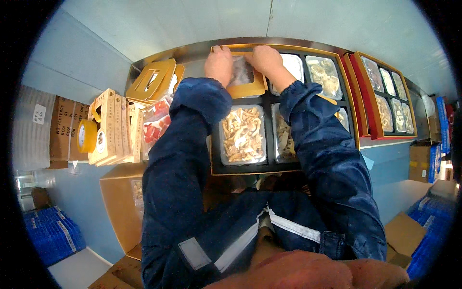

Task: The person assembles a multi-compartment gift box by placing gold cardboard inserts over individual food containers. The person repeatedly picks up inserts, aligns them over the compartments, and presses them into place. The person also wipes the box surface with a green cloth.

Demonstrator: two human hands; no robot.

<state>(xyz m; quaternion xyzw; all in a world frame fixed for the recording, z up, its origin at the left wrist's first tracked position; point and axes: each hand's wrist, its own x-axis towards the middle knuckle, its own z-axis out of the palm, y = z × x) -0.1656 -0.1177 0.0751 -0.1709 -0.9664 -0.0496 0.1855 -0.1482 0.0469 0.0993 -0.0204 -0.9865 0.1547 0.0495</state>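
Gold card frame [247, 90] in the black-lined box's [255, 101] far-left corner, between left hand [219, 66] and right hand [267, 61], both curled, grip unclear.

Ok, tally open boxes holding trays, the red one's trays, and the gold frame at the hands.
Open boxes: 2 (near box, red box)
Trays in the red box: 6
Gold frame at left hand, right hand: 1
Total: 9

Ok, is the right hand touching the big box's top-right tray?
Apart. The head view shows the white tray between the right hand and the top-right tray.
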